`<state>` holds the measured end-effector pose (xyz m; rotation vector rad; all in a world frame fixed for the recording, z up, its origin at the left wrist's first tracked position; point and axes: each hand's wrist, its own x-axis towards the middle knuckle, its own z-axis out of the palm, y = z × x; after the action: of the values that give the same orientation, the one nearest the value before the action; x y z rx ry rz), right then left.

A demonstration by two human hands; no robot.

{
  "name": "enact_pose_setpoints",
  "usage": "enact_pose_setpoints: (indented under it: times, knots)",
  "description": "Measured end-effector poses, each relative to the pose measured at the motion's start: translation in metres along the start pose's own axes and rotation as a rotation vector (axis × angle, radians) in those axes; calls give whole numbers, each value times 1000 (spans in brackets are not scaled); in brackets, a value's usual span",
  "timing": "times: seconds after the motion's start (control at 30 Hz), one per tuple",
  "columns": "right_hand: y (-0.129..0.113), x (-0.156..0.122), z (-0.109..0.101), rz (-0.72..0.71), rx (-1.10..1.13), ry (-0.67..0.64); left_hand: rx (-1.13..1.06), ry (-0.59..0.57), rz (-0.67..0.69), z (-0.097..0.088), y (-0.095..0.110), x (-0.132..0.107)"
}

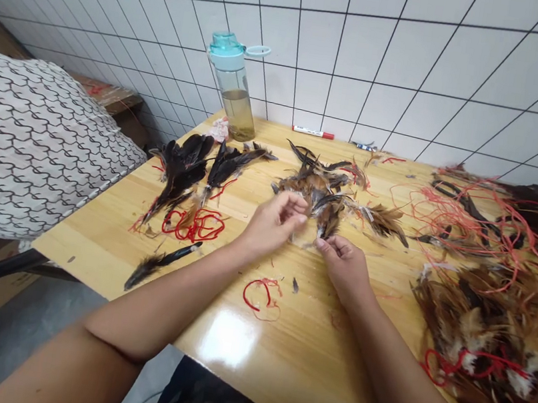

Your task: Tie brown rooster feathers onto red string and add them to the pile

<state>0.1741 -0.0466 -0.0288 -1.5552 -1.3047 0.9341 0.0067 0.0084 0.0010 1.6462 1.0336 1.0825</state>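
My right hand point(341, 263) pinches the pale quill end of a small brown feather bunch point(330, 219) between thumb and fingertips, just above the table. My left hand point(276, 223) is close by on the left, fingers bent and thumb slightly apart, with nothing visible in it. Behind both hands lies a loose pile of brown and black feathers point(307, 179). A brown feather tuft point(385, 220) points right beside that pile. Nearer to me, a curl of red string point(259, 294) and a tiny dark feather point(295, 285) rest on the wood.
Black feather bunches point(186, 165) and coiled red cord point(194, 225) lie on the left. A large brown feather heap point(489, 315) and tangled red string point(450, 208) cover the right. A water bottle point(236, 99) and red marker point(312, 132) are near the tiled wall point(373, 48).
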Motion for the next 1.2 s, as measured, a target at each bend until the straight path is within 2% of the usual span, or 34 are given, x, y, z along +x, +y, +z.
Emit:
enact_pose_setpoints:
  times: [0.07,0.13,0.23,0.33,0.4,0.53,0.67,0.83,0.93,1.0,1.1,1.2]
  knots:
    - [-1,0,-1,14,23,15,164,73,48,-17,1,8]
    - [-2,0,-2,27,48,27,345,46,113,-33,0,15]
    - [-1,0,-2,40,60,26,533,-140,226,-47,-2,20]
    - [0,0,-2,36,62,29,643,-301,301,-49,-4,19]
    - [1,1,-1,32,69,30,696,-318,266,-50,-3,17]
    - [1,0,-1,31,72,27,817,-273,62,-53,2,14]
    - [1,0,-1,18,33,20,875,-357,-105,-44,6,10]
    - [0,0,-1,1,-14,11,868,-280,-98,-19,5,4]
    - [0,0,-1,-7,-16,10,801,-258,-98,-15,5,3]
    - [-1,0,0,-12,-14,14,636,-231,-97,-19,5,5]
    - [-1,0,0,-18,-8,15,237,-194,-110,-22,4,8]
    - [-1,0,0,-11,-3,6,-45,-228,-135,-16,2,6]
